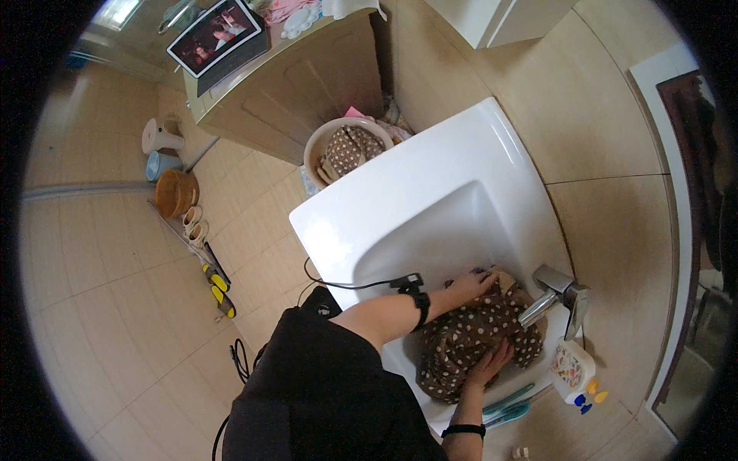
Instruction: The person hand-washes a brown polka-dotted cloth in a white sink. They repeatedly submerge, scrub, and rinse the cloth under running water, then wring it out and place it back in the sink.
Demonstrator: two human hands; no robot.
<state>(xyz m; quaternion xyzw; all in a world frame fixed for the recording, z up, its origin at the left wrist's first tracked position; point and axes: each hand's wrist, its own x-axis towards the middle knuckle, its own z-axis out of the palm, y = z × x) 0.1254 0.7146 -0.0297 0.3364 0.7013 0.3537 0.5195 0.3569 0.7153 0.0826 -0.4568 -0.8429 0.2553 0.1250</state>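
Note:
A brown cloth with white polka dots (467, 332) lies bunched in the basin of a white sink (430, 180), under the faucet. My left hand (467, 290) is at the cloth's far left edge, its fingers curled over a fold beside a plain beige patch. Lower down, my right hand (489, 367) rests flat on the dotted fabric with its fingers stretched out. The silver faucet (560, 298) reaches over the right part of the cloth, and no running water can be made out. Each wrist wears a black band.
Beside the faucet stands a white bottle (570, 373); teal brushes (507, 407) lie near my right wrist. A black cable (354, 287) crosses the sink's edge to my left wrist. Beyond the sink are a tub of dotted cloth (314, 150) and a cabinet with a tablet (215, 36).

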